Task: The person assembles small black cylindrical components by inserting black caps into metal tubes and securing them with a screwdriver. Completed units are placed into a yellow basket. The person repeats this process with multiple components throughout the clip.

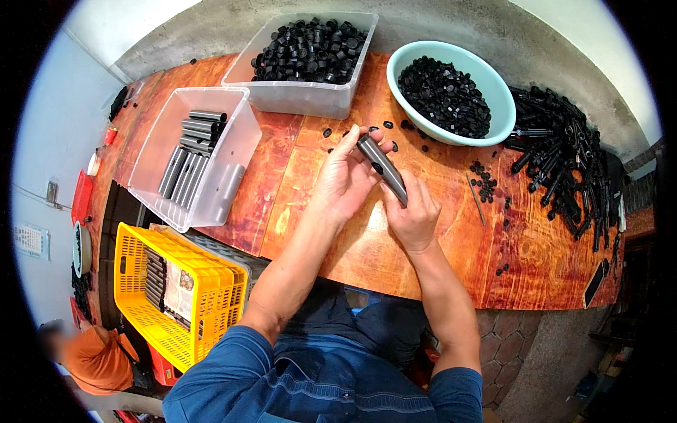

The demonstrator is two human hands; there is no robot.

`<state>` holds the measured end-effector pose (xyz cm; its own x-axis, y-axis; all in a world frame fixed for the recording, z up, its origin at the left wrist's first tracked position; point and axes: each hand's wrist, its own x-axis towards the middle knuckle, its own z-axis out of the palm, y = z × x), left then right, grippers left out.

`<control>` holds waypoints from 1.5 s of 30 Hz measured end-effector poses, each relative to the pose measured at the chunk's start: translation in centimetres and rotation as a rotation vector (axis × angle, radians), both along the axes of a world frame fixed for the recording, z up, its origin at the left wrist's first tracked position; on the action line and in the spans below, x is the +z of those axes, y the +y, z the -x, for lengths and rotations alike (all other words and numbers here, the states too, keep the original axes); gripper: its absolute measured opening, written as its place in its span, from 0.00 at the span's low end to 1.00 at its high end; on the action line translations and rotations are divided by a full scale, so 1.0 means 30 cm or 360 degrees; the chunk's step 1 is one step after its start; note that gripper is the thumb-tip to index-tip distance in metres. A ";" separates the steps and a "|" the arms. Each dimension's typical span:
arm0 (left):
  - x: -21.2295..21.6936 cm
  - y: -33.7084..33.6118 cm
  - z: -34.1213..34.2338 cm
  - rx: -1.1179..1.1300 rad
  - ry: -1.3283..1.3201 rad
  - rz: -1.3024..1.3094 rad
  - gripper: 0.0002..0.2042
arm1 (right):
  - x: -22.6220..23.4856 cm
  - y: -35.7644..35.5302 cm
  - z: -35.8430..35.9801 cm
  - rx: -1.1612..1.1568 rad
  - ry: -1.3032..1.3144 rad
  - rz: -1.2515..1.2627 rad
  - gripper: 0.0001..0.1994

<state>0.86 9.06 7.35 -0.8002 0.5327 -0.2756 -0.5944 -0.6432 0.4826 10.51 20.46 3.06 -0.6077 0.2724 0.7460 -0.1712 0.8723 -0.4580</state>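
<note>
Between my two hands I hold a dark, glossy tube [383, 169], tilted above the wooden table [296, 190]. My left hand [347, 175] supports its far end with thumb and fingers. My right hand [414, 211] grips the near end, and a small black oval part [377, 168] shows on the tube's side. Just beyond my fingers, several loose black oval pieces [327, 132] lie on the wood. The mint-green bowl [451, 138] nearby is filled with small black parts.
A clear bin [243, 130] with dark tubes stands at left, another with black caps [307, 53] behind. Black assembled rods [564, 155] are heaped at right, near a thin metal rod [476, 199] and a phone [596, 283]. A yellow crate [204, 296] and a person in orange [99, 359] are lower left.
</note>
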 end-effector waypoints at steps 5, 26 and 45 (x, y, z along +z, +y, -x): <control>-0.021 -0.013 0.009 -0.0114 0.0020 -0.0078 0.10 | -0.008 -0.003 0.006 0.0039 0.0103 0.0013 0.17; -0.109 0.059 0.119 -0.0752 0.0202 -0.0461 0.16 | -0.006 -0.005 -0.002 0.0243 -0.0373 0.1274 0.11; -0.127 0.035 0.105 -0.0743 0.0134 -0.0378 0.21 | 0.008 -0.045 -0.004 0.0115 -0.0476 0.1025 0.11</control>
